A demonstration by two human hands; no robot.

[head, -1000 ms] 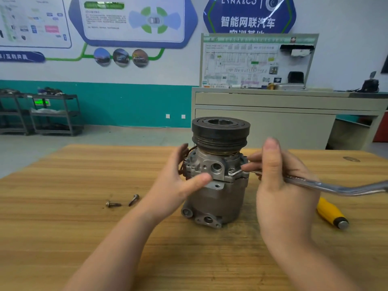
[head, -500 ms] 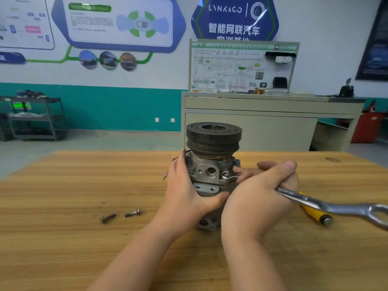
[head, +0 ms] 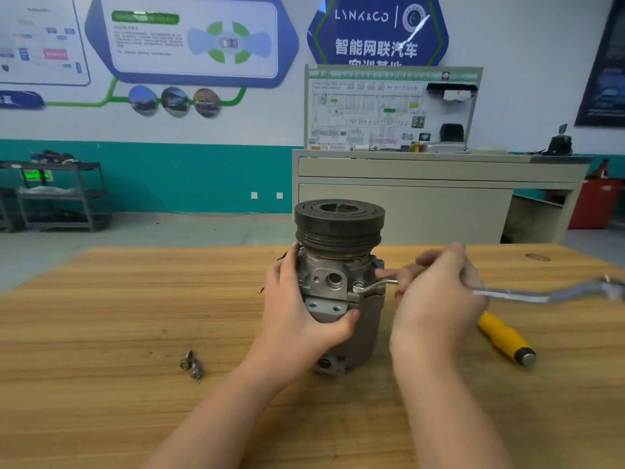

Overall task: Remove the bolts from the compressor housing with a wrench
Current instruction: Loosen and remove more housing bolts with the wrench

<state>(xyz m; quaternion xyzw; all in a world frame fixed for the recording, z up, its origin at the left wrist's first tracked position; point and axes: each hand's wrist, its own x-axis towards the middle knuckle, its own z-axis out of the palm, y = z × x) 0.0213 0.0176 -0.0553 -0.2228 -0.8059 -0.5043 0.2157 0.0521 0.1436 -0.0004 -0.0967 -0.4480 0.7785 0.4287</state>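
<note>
- Compressor housing, a grey cast-metal cylinder with a dark grooved pulley on top, stands upright near the middle of the light wooden table, between the two hands.
- Left hand wraps the housing's left side: fingers curl round toward the back, and the thumb presses across the front, just under the flat mounting plate.
- Right hand sits just right of the housing, fingers curled round the shaft of a long silver metal wrench.
- Wrench head reaches left to a bolt on the housing's upper right shoulder; the far end stretches off toward the right edge, blurred.
- Whether the head is fully seated on the bolt cannot be told.
- Two loose dark bolts lie touching each other on the table, well left of the housing and in front of the left forearm.
- A yellow-handled tool with a dark, metal-capped end lies on the table beneath the wrench, just right of the right hand.
</note>
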